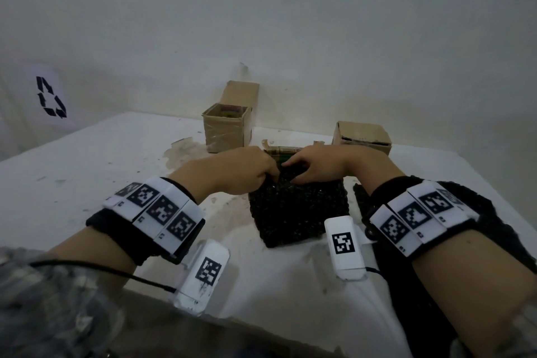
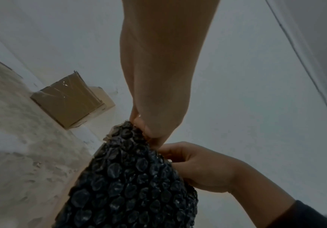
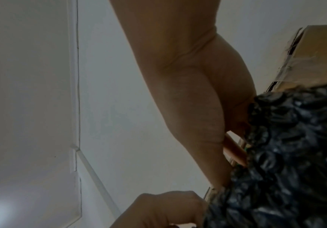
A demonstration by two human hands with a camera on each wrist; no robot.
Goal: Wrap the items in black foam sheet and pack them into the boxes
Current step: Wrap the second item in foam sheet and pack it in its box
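A black bubbled foam sheet (image 1: pixel 296 209) lies on the white table (image 1: pixel 116 171) in front of me, its far edge lifted. My left hand (image 1: pixel 271 176) pinches that edge, and my right hand (image 1: pixel 290 167) grips it right beside. Just beyond the fingers, a small item with a green-striped pattern (image 1: pixel 282 152) shows, partly hidden by the sheet. The left wrist view shows my left hand (image 2: pixel 151 131) pinching the sheet (image 2: pixel 131 177) at its top, with my right hand (image 2: pixel 197 166) curled round its side. In the right wrist view the sheet (image 3: pixel 295 154) covers the fingertips.
An open cardboard box (image 1: pixel 226 128) with something colourful inside stands at the back centre. A second cardboard box (image 1: pixel 363 136) sits at the back right. Another black sheet (image 1: pixel 360 197) lies under my right wrist. A wall rises right behind the table.
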